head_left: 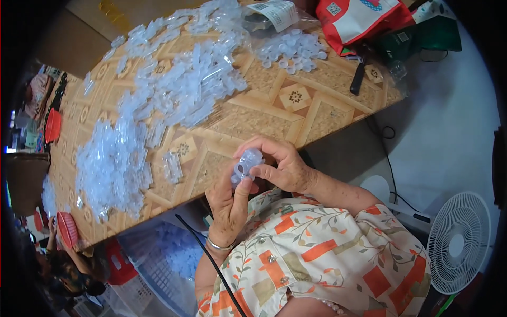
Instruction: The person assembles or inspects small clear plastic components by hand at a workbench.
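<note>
Here, a person in a floral shirt of cream, orange and green sits at the edge of a worktop (253, 113) covered in a tan, geometric-patterned sheet. Both hands meet just off the worktop's near edge, close to the chest. The left hand (228, 203), with a silver bangle at the wrist, rises from below with its thumb pressed against a small, round, translucent bluish-white plastic piece (246, 162). The right hand (280, 164) curls over from the right, fingers closed around the same piece — so the piece is pinched between the two hands, held in the air and not resting on anything.

Across the worktop lies a long, loose heap of translucent plastic parts (153, 105) of the same pale colour, running from the far edge down toward the near left corner. Farther back sits a clear bag of small round plastic rings (293, 50), and beside it a red and white bag (359, 18). A black-handled tool (359, 76) lies near the worktop's right end.

Below the worktop, to the left, stands a pale mesh basket (163, 264) — it holds more of the pale pieces. On the floor at the right is a white electric fan (458, 243).
</note>
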The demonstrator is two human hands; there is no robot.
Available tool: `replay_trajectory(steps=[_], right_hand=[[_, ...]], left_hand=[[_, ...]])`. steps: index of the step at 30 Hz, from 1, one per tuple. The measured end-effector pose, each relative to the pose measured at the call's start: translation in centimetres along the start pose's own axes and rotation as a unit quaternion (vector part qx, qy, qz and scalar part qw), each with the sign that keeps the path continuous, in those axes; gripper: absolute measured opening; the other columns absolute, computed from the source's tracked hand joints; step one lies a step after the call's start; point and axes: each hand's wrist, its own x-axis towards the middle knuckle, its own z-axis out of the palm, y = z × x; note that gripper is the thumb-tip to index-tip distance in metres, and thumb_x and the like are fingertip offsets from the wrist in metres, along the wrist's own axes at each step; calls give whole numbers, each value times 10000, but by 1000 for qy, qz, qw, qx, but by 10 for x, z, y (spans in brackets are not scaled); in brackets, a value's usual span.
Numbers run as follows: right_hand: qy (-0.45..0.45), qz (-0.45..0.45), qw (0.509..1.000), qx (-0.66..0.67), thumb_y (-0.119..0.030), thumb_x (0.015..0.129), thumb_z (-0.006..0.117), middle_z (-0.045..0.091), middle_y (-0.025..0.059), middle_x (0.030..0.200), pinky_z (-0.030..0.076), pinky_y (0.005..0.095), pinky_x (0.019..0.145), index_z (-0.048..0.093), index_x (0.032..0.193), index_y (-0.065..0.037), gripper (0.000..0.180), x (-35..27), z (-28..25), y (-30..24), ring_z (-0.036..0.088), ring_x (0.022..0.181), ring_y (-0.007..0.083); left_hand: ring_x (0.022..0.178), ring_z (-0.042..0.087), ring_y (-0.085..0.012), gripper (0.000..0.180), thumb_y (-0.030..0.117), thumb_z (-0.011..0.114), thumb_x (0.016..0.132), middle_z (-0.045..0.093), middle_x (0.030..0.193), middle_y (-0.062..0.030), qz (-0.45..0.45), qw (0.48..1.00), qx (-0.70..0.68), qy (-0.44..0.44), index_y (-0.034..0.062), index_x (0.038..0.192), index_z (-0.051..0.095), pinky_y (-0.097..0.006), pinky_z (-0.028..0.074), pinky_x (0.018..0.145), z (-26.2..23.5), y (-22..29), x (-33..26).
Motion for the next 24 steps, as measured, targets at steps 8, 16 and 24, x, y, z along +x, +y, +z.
replay_trajectory(steps=[8,16,24], right_hand=[[65,-126,956,-257,-241,950,723,631,114,1294,490,386,999,607,1297,-12,432,21,-39,-25,620,1169,247],[327,-99,672,-657,-86,905,666,637,181,1170,497,431,939,611,1266,-10,373,48,-195,-31,631,1069,367],[331,-94,672,-656,-111,894,699,665,168,1054,520,435,869,673,1136,-21,260,52,-208,-16,655,998,371]], left_hand=[[820,684,-149,361,200,532,1075,710,992,-114,-48,991,-113,51,-65,1312,594,-287,566,737,8,-13,8],[829,710,-162,343,188,572,1056,737,958,-110,-69,986,-151,32,-62,1287,609,-292,570,764,9,-11,15],[837,720,-184,338,177,553,1059,740,1018,-139,-89,983,-163,5,-65,1289,607,-309,588,764,16,-10,18]])
